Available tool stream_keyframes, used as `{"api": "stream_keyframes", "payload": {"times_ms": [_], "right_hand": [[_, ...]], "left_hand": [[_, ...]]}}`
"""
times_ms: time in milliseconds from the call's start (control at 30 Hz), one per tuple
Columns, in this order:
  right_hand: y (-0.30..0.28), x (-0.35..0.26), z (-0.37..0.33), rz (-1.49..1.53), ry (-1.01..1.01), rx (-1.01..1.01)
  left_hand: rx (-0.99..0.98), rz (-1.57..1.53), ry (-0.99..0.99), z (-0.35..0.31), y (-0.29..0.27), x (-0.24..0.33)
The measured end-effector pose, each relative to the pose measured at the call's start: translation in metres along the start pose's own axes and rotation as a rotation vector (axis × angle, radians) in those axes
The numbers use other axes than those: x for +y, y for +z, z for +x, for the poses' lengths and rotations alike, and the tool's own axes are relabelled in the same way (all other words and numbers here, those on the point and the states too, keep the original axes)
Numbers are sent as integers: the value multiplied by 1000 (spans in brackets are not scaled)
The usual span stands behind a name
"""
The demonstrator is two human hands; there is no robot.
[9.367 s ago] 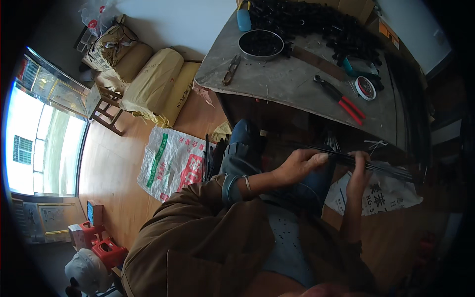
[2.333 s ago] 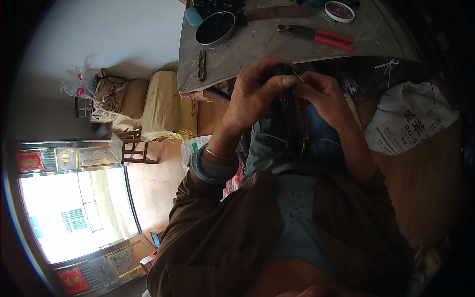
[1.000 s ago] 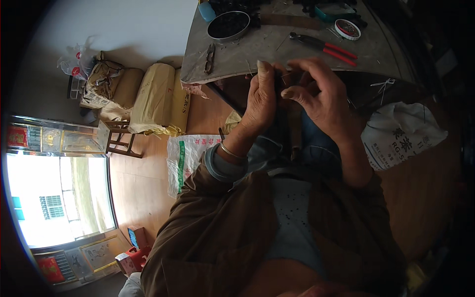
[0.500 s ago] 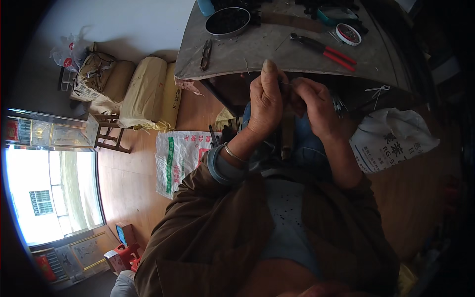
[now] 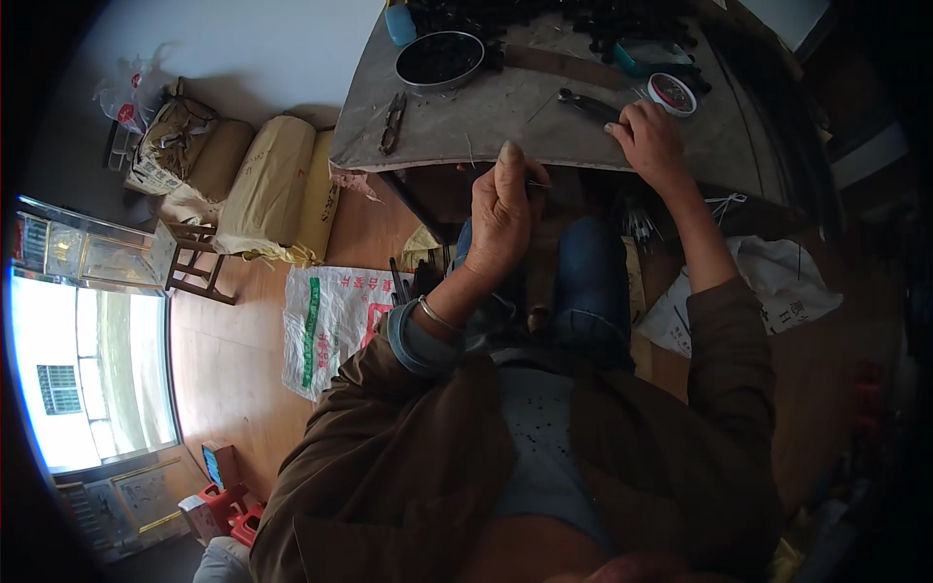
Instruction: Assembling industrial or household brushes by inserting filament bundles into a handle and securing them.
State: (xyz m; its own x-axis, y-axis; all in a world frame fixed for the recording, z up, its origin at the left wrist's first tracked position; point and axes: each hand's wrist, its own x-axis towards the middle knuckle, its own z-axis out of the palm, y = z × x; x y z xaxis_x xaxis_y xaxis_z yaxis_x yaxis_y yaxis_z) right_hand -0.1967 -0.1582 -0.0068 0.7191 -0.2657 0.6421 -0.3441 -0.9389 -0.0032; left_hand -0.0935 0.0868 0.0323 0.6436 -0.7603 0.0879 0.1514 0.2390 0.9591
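My left hand (image 5: pixel 502 209) is held just off the table's near edge, thumb up and fingers curled. From its right side a thin wire (image 5: pixel 539 184) pokes out, with something small and dark beside it that the fingers mostly hide. On the right part of the table my right hand (image 5: pixel 651 144) is closed over the handles of a pair of pliers (image 5: pixel 590 104). Only their dark head and neck show, pointing left. A white round tin (image 5: pixel 672 94) with small bits inside stands right behind that hand.
The grey table (image 5: pixel 447 126) bears a round pan of black pieces (image 5: pixel 440 60), small snips (image 5: pixel 393 123), a brown strip (image 5: pixel 564 65), a teal tray (image 5: pixel 646 58) and heaped black parts. White sacks (image 5: pixel 326 325) lie on the floor; wrapped bundles (image 5: pixel 262 185) and a wooden stool (image 5: pixel 190 257) stand left.
My right hand has left my left hand and moved right and forward onto the pliers, covering their red handles. My left hand stays near the table edge. The whole view has shifted slightly.
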Motion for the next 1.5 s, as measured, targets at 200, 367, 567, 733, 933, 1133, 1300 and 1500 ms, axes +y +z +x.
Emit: {"api": "stream_keyframes", "payload": {"times_ms": [200,367,567,733,933,1133,1300,1500], "right_hand": [[-27,-19,-12,508,368,-52],[-93,-87,-34,584,376,-216],[-111,-90,-29,300,25,-68],[-117,-90,-24,220,-50,-58],[-107,-93,-50,773,286,-408],[-108,-103,-53,1397,672,-1195],[-92,-97,-57,737,98,-301],[-107,-106,-72,1793,838,-1106]], "left_hand": [[42,0,-34,8,-7,-2],[67,53,-17,11,-6,-2],[38,103,-6,10,3,-1],[40,124,5,10,2,-4],[14,153,28,13,-1,-4],[-7,236,82,19,-5,-18],[24,252,34,22,-14,-18],[-43,276,65,17,-14,-18]]}}
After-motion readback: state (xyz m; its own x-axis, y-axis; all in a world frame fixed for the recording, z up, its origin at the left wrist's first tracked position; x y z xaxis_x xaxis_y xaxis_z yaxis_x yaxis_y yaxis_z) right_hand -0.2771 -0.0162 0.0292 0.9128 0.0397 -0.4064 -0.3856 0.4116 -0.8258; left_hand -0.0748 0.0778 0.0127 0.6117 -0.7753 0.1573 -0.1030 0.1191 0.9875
